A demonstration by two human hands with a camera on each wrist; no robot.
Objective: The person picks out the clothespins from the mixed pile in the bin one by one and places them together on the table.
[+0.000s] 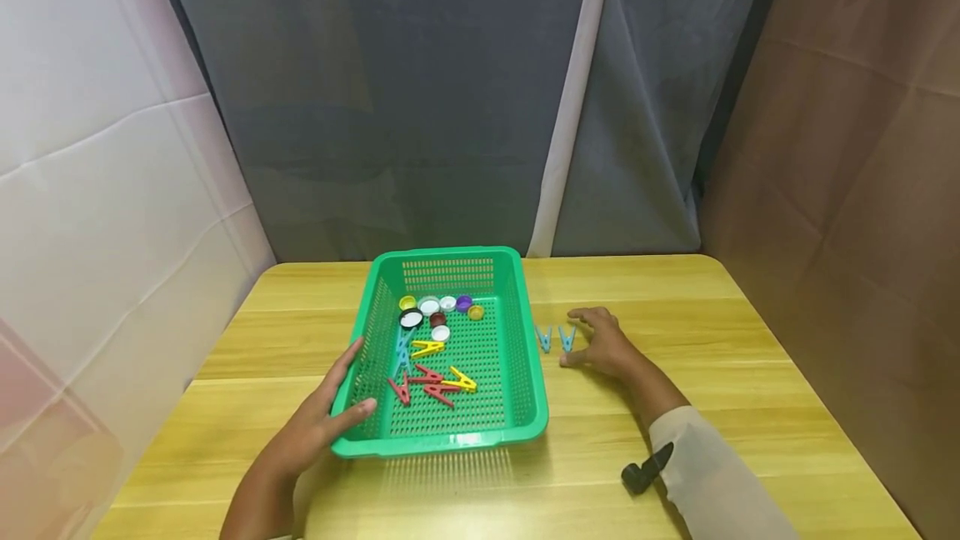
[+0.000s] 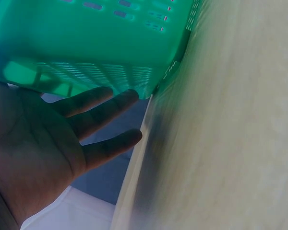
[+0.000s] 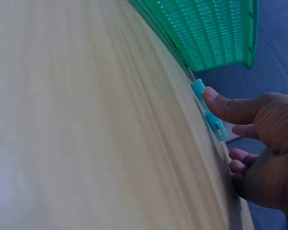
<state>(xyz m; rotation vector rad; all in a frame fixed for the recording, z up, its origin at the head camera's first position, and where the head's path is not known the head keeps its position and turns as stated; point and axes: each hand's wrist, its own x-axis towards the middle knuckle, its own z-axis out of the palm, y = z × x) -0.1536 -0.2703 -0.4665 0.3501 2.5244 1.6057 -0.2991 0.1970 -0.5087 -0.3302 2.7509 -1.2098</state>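
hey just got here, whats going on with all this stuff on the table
A person has the left hand on the left rim of a rectangular green plastic basket, thumb over the edge. The right hand is at the nearer of two light blue plastic clothespins on the yellowish wood-grain table, right of the basket; whether it touches that one is hard to tell. Inside the basket lie small round caps in several colours, plus red, yellow and blue clothespins.

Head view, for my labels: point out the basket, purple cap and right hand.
Basket (image 1: 435,444): head view, near rim.
Purple cap (image 1: 464,303): head view, its middle.
Right hand (image 1: 606,347): head view, back of the hand.
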